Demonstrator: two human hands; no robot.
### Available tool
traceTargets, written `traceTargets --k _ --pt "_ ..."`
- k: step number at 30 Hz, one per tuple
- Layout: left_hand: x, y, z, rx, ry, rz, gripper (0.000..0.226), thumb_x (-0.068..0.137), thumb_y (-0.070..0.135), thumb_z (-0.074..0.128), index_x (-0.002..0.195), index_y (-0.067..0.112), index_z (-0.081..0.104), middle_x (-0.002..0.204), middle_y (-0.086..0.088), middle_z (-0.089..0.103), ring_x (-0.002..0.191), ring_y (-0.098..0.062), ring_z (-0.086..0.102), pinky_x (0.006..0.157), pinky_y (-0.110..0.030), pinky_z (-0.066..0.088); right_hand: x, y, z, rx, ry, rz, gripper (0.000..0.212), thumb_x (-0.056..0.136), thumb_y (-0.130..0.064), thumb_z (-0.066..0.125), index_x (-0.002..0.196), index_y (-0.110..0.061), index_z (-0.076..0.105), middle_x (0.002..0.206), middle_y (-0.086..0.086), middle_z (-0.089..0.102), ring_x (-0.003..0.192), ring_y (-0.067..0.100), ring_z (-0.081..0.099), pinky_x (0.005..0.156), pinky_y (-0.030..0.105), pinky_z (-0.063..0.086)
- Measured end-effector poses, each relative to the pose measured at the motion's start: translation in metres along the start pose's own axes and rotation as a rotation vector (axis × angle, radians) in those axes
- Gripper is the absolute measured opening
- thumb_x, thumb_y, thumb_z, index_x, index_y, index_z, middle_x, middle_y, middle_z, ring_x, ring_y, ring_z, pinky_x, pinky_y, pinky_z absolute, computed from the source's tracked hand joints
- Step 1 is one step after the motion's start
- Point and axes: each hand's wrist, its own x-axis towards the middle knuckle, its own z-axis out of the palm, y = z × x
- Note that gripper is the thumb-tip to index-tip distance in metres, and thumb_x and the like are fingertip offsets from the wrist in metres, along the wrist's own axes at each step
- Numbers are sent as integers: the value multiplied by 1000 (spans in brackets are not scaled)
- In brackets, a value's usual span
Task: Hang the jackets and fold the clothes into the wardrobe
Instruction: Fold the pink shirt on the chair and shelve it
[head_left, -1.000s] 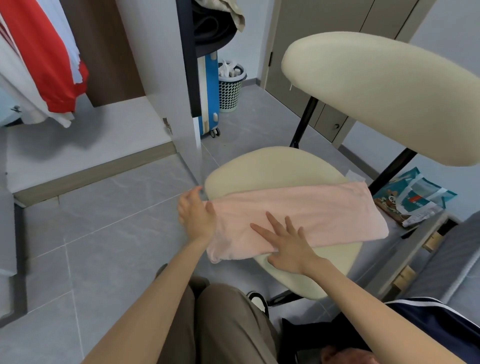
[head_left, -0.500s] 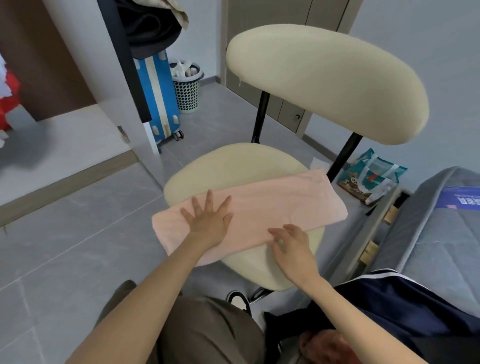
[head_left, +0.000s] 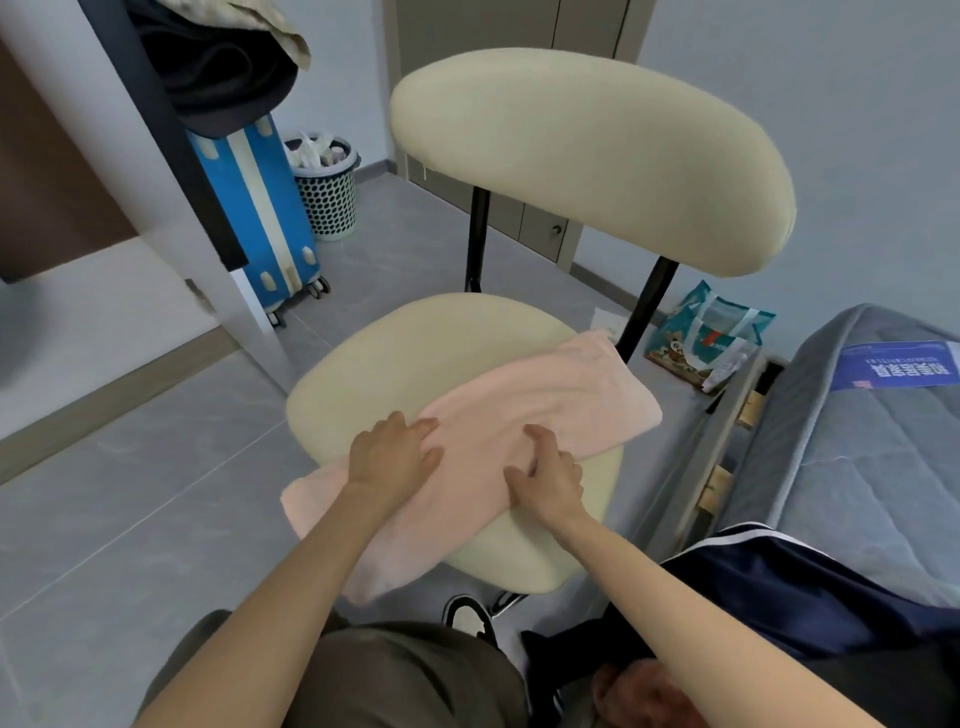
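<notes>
A folded pink cloth (head_left: 545, 410) lies across the cream seat of a chair (head_left: 415, 353), and its left end hangs over the seat's front edge. My left hand (head_left: 392, 452) rests flat on the cloth's middle with the fingers pointing right. My right hand (head_left: 545, 473) presses on the cloth just beside it, fingers loosely spread. A navy garment with white stripes (head_left: 779, 587) lies on the bed edge at the lower right, with a rust-coloured piece (head_left: 639, 691) below it. The open wardrobe (head_left: 104, 322) stands at the left.
The chair's wide backrest (head_left: 592, 161) rises behind the seat. A blue suitcase (head_left: 260, 208) and a mesh laundry basket (head_left: 327, 192) stand by the wardrobe door (head_left: 171, 130). A grey mattress (head_left: 857, 441) is at the right, with a printed bag (head_left: 711, 338) on the floor.
My left hand left the cloth's left end and now lies flat on its middle. My right hand shifted along the cloth to sit beside it. The view swung to the right.
</notes>
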Motion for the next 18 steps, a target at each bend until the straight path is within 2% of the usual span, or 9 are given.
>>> traceTargets --k 2,4,6,9,11,13,14,16,18 --pt "-11 4 0 -49 -13 -13 47 94 52 45 136 30 44 113 -4 60 102 -23 58 78 -30 45 5 -4 -5 30 -14 -26 60 88 -13 56 142 -24 33 120 20 51 114 35 46 100 41 38" --pt "-22 10 -1 -132 -84 -41 47 89 55 51 126 26 44 98 -1 63 87 -22 60 65 -28 42 7 -4 -13 118 -25 -77 57 84 0 50 137 -19 40 107 13 55 98 28 51 86 33 43" --pt "-32 18 0 -321 -255 -85 45 86 55 56 114 23 42 83 1 59 65 -18 59 51 -26 43 8 -2 -24 162 -38 -103 55 80 6 46 128 -20 45 96 2 53 88 23 50 72 26 40" --pt "-45 33 2 -532 -542 -128 36 88 54 53 103 23 43 81 0 59 49 -11 60 46 -23 48 10 7 -40 167 -45 -28 48 76 -1 53 116 -27 45 105 10 54 87 27 56 66 29 44" --pt "-47 42 5 -439 -544 -103 28 92 54 47 97 26 47 94 -1 62 60 -11 62 55 -23 47 10 19 -48 172 -22 66 43 76 -7 58 111 -25 43 111 15 51 85 30 57 62 28 42" --pt "-41 48 8 -297 -340 -111 26 94 51 43 96 26 50 110 -3 59 86 -18 59 67 -26 41 9 33 -53 173 -25 126 40 79 -9 58 111 -23 39 116 14 43 82 24 52 60 27 40" --pt "-37 52 8 -301 -243 -130 28 94 50 44 104 25 51 115 -5 54 96 -22 57 71 -28 39 9 38 -54 181 -15 140 40 81 -10 57 112 -21 35 117 12 41 84 23 51 63 28 42" --pt "-24 56 7 -455 -152 -187 46 92 48 49 129 21 43 122 -10 49 109 -29 53 79 -32 40 13 48 -57 262 27 173 41 85 -14 57 113 -20 27 116 9 44 94 25 53 77 35 47" --pt "-9 61 6 -629 -163 -272 64 89 46 56 139 11 37 128 -12 50 118 -30 49 90 -34 41 19 52 -61 356 18 227 43 89 -19 56 116 -20 22 109 5 47 91 21 54 76 35 48"
